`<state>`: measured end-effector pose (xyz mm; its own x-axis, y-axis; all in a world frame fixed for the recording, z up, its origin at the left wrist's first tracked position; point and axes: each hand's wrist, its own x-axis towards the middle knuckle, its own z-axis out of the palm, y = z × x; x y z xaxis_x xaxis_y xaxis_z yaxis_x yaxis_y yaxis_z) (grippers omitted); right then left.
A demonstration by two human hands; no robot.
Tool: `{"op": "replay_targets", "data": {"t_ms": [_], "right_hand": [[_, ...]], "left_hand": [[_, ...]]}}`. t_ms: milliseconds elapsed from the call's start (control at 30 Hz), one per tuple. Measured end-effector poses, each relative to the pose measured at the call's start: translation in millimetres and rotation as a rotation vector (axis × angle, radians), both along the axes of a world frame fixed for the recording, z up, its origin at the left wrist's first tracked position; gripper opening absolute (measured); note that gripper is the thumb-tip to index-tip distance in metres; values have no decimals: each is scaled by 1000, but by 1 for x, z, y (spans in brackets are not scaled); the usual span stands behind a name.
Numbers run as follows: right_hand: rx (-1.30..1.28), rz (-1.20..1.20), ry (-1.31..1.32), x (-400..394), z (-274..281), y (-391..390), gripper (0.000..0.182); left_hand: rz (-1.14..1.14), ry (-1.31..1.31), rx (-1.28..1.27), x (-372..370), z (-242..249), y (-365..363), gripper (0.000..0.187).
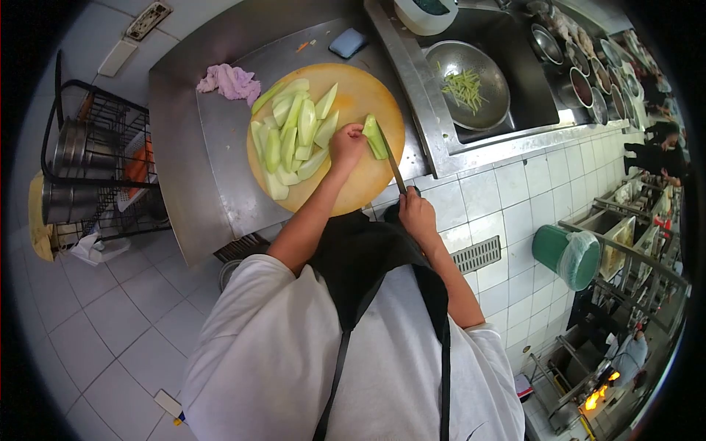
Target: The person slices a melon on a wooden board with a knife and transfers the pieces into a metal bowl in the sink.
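Note:
My right hand (418, 213) is wrapped round the handle of a knife (393, 159), its blade lying along the right side of a pale green vegetable piece (374, 137). On the other side of that piece is my left hand (347, 147), fingers curled and closed, the tips close against it. Whether they grip anything is hidden. Under both lies a round, yellowish cutting board (353, 192). Long peeled vegetable wedges (289, 140), pale green to whitish, are heaped on the board's left half.
A pink cloth (229, 81) and blue sponge (347, 42) lie on the steel counter (220, 147). To the right, a metal bowl (494, 117) with green strips sits in the sink. A wire rack (103, 158) with pots stands left. Other people are far right, near a flame (597, 395).

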<state>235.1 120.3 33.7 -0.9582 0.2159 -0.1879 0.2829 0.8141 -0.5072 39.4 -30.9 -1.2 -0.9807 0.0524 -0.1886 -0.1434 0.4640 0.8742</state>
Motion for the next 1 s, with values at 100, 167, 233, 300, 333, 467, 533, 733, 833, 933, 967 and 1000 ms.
{"op": "replay_targets", "data": {"t_ms": [100,167,233,300,333,467,533,733,833,933,967,1000], "right_hand": [[-16,-8,9,0,1,2,19],[-25,-9,5,1,2,2,19],[-32,-14,30,1,-2,1,19],[-33,-14,41,2,-4,1,19],[-30,-13,39,2,-3,1,19],[-21,-16,21,1,-5,2,19],[-40,-22,21,1,-3,1,19],[-40,13,-4,0,0,0,21],[-83,34,-8,-1,1,1,21],[-112,44,-1,1,3,1,21],[-119,43,1,3,4,0,21],[-118,43,-7,5,3,1,21]], "left_hand": [[-35,-109,107,-22,-21,-9,20],[-214,72,-6,-35,-22,-12,17],[-423,258,-139,-48,-10,-10,14],[-470,252,-62,-59,-2,-1,15],[-493,250,-22,-61,1,3,16],[-347,309,-162,-58,11,8,23],[-197,348,-213,-52,0,2,27],[-78,182,-139,-8,-21,8,32],[-2,191,-40,-3,-23,18,33],[31,211,-24,1,-20,18,32],[34,219,-31,3,-18,17,32],[41,220,-29,5,-19,17,31]]}}
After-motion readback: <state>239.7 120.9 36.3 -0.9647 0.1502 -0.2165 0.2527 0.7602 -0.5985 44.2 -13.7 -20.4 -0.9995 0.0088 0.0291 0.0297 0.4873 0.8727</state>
